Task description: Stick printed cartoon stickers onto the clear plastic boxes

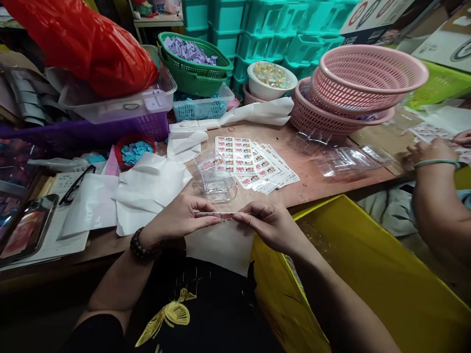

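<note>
Head view: 2 own hands, both pinching 1 thin printed strip, seen nearly edge-on, held up just before the near table edge. L hand grips its left end btwn thumb & fingers; R hand grips the right end same way. 1 beaded bracelet on L wrist.

Just beyond the hands: 1 clear plastic case on the table. Behind/right of it, several sticker sheets fanned out, overlapping, exact no. can't tell. More clear plastic packs farther right, count unclear.

Left: crumpled white papers, 1 pr. glasses, 1 phone, 1 small red basket w/ blue pcs.

Back: 1 red bag; 2 green baskets stacked, purple pcs in top one; 1 white bowl w/ small wrapped-looking pcs; at least 2 pink baskets stacked.

Far right: 2 co-worker's hands near printed sheets, finger grip can't tell, 1 green wristband.
</note>
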A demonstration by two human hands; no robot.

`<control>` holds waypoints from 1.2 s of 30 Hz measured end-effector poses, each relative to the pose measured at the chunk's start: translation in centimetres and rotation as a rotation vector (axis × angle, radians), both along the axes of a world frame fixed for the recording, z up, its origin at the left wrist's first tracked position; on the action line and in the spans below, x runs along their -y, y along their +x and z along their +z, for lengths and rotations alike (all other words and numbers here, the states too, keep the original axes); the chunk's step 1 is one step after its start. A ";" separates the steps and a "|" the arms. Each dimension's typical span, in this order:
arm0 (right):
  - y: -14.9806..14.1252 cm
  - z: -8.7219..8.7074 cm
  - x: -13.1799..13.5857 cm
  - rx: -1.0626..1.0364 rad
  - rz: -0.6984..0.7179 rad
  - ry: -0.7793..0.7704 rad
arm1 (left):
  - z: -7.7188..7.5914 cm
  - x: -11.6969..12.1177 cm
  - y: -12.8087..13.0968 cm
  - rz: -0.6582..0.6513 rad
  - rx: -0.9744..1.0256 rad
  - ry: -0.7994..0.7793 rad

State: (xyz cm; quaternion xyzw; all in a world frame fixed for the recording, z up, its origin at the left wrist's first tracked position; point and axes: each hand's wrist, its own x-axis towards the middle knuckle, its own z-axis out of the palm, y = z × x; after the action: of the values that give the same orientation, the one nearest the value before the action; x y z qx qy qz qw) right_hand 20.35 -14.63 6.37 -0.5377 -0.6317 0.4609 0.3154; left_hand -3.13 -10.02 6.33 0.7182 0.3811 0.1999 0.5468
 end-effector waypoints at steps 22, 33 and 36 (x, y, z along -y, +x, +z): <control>2.9 -1.0 -3.8 -0.296 -0.433 -0.003 | -2.1 -1.1 -1.8 -0.081 -0.113 -0.073; -0.4 -0.9 -15.0 0.021 -0.132 -0.472 | -1.7 -2.7 -0.6 -0.030 -0.226 0.599; -0.6 -1.1 -15.9 0.074 -0.127 -0.501 | -2.2 -3.0 -0.7 -0.037 -0.221 0.590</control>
State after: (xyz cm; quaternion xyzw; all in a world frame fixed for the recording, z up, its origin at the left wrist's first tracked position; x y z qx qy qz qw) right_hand 19.78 1.22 5.32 -0.6542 -0.4736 0.5623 0.1774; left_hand -3.88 -6.98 4.13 0.8701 0.3507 0.2124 0.2736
